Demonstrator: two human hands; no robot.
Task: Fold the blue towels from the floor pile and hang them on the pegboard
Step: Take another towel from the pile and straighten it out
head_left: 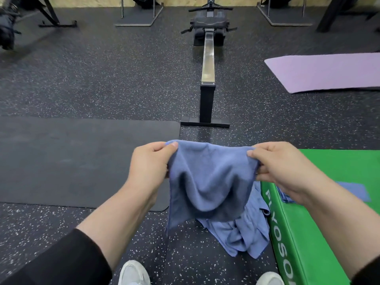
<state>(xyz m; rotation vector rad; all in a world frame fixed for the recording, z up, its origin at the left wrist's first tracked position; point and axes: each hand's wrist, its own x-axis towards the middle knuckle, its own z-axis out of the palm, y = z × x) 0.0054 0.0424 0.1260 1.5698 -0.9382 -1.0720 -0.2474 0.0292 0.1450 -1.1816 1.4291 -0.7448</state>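
Blue towel [211, 182] held stretched above floor pile [242, 233], top corners pinched by left hand [150, 163] and right hand [281, 167], likely for folding.

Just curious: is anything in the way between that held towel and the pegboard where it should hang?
Can't say: no pegboard shows in this view. Both hands, left hand and right hand, hold the blue towel above the floor pile.

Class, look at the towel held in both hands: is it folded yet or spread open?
Spread open, not folded: the left hand and right hand pinch the towel by its top corners, and it sags between them.
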